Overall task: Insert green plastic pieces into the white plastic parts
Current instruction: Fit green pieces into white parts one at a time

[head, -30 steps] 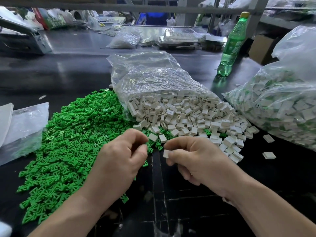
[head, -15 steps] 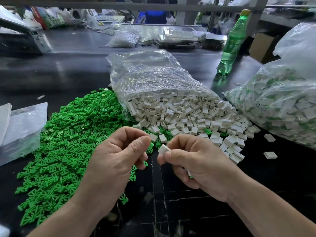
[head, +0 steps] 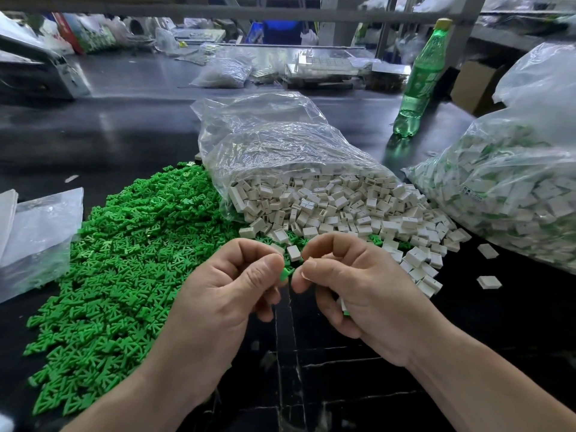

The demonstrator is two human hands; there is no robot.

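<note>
Pinching the green piece (head: 284,273) in your left hand (head: 224,294), right hand (head: 352,291) closed around white parts (head: 343,305); align squarely, press gently.

- loose pile of clip pieces (head: 124,260) spread over the left of the surface (head: 124,129)
- open bag (head: 280,145) right next to it, housings (head: 343,207) spilling out toward the near edge
- fuller bag (head: 514,188) off to the right, two stray housings (head: 488,282) just in front
- soda bottle (head: 420,82) standing behind, between both bags
- flat empty bag (head: 40,232) at far left
</note>
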